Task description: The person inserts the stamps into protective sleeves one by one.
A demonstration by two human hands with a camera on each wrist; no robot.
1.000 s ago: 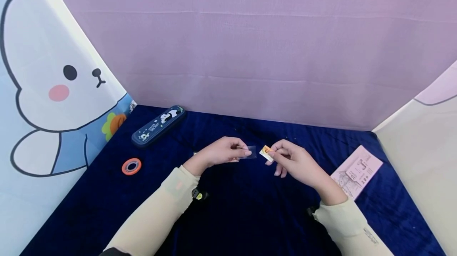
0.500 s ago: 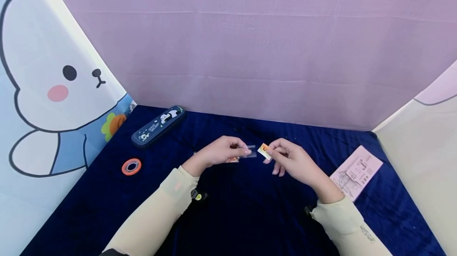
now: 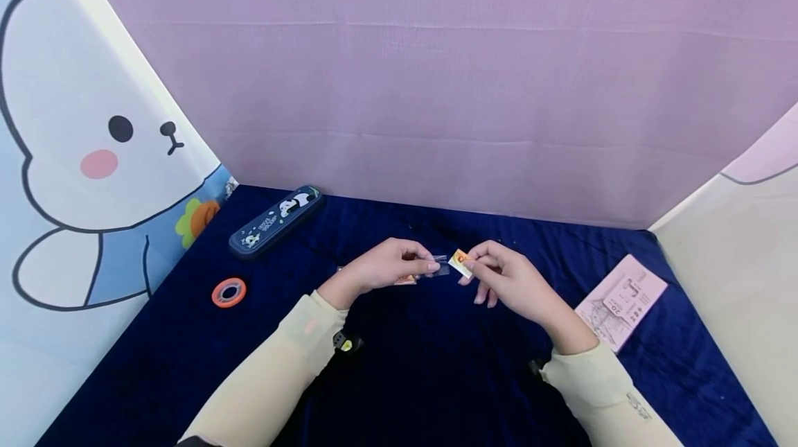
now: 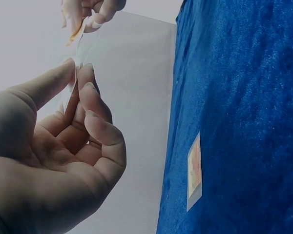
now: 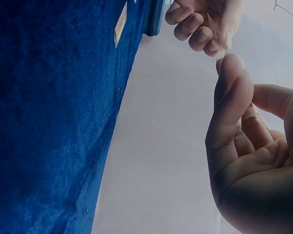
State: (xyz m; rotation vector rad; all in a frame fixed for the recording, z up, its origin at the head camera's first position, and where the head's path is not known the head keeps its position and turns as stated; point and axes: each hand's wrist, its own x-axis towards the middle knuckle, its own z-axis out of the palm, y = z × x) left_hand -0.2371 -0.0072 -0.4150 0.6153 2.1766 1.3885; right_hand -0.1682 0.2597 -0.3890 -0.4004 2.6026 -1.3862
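Observation:
My left hand [image 3: 389, 263] pinches a small clear plastic sleeve [image 3: 441, 265] between thumb and fingertips; its free end points to the right. Close to that end, my right hand [image 3: 508, 281] holds a small white card with a yellow-orange print [image 3: 460, 263] between thumb and fingers. In the left wrist view the card's edge [image 4: 77, 33] appears right at the sleeve's end; whether they touch I cannot tell. Another small printed card [image 4: 194, 173] lies on the blue cloth below my left hand, partly hidden by it in the head view.
A dark blue panda-print case [image 3: 276, 221] lies at the back left, with an orange ring-shaped roll [image 3: 219, 294] in front of it. On the right lies a pink booklet [image 3: 630, 294]. Dark blue cloth [image 3: 424, 378] covers the table, and a lilac curtain [image 3: 424, 86] stands behind.
My right hand has moved slightly left with the card, bringing it nearer to the sleeve. The left hand has stayed almost still, while the sleeve's free end has shifted a little.

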